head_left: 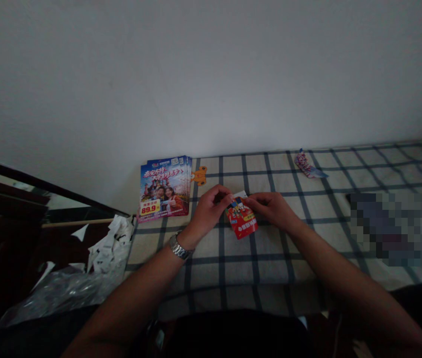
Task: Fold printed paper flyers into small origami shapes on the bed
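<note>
Both my hands meet over a checked cloth (270, 258). My left hand (209, 211), with a metal watch on its wrist, pinches the top left of a folded red flyer (241, 219). My right hand (272, 209) pinches the same flyer's top right edge. The flyer hangs tilted just above the cloth, its red printed face towards me and a white corner showing at the top. A stack of the same kind of flyers (164, 188) lies flat to the left of my left hand.
A small orange paper figure (199, 175) lies by the stack near the wall. A folded paper piece (308, 165) lies at the back right. A blurred dark patch (390, 226) is on the right. Torn paper and clear plastic (84, 273) lie off the cloth's left edge.
</note>
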The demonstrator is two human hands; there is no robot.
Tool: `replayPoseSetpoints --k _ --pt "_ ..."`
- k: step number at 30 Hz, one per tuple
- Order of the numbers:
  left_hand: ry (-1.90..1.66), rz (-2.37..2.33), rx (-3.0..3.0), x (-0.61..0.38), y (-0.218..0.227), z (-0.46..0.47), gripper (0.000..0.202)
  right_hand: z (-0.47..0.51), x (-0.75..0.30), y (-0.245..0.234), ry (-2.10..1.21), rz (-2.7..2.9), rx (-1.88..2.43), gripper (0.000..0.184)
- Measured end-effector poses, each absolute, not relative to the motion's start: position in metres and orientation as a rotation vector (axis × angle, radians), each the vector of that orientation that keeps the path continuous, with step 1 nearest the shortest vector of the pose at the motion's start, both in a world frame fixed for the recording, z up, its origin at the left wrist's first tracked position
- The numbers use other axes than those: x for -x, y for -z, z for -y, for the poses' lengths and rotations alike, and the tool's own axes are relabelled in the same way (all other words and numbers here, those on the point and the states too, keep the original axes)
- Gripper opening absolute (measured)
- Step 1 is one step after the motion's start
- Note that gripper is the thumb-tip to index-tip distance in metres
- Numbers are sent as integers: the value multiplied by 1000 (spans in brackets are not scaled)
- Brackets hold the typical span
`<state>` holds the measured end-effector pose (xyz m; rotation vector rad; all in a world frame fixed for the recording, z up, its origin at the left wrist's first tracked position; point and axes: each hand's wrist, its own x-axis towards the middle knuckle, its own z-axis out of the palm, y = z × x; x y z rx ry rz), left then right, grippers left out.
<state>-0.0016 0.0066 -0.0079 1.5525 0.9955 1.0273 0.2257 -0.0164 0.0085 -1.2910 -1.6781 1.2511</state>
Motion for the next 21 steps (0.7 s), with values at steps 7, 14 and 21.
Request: replayPoseSetpoints --k 7,14,21 --pt "-1013 -969 -1539 0 5 -5 23 16 -228 -6 -1243 1712 1293 44" --pt "-938 -956 -1642 1 3 -5 20 17 -230 -7 -1322 1767 1255 44" --pt "-784 -872 -1725 0 2 -3 27 18 -229 1 -1429 1839 1207 44"
